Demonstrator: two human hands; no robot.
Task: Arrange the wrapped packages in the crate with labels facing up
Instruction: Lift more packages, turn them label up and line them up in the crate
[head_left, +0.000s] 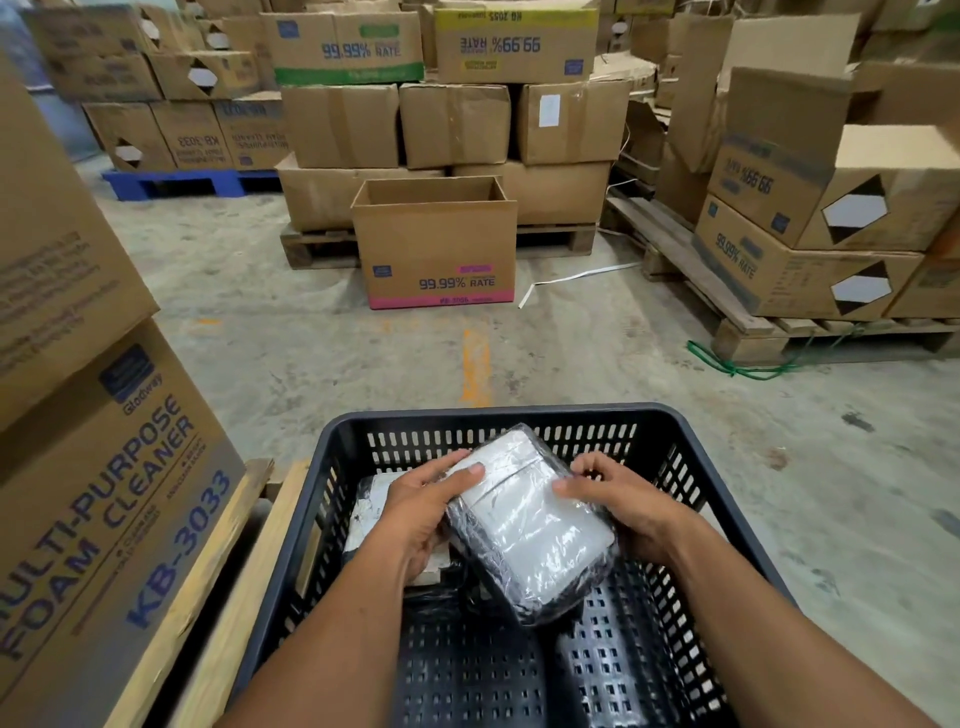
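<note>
A black perforated plastic crate (498, 415) sits on the floor right below me. Both hands hold a plastic-wrapped package (530, 525) tilted above the crate's inside, its white face up. My left hand (426, 509) grips its left edge with the thumb on top. My right hand (623, 499) grips its right edge. A second wrapped package (371, 501) lies flat in the crate's left part, mostly hidden under my left hand; I cannot read any label.
Stacked cardboard boxes (93, 467) on a wooden pallet (218, 582) stand close on the left. An open cardboard box (436, 244) stands on the concrete floor ahead. Loaded pallets (753, 332) line the back and right, with green strapping (737, 369) and a white strap (576, 278) on the floor.
</note>
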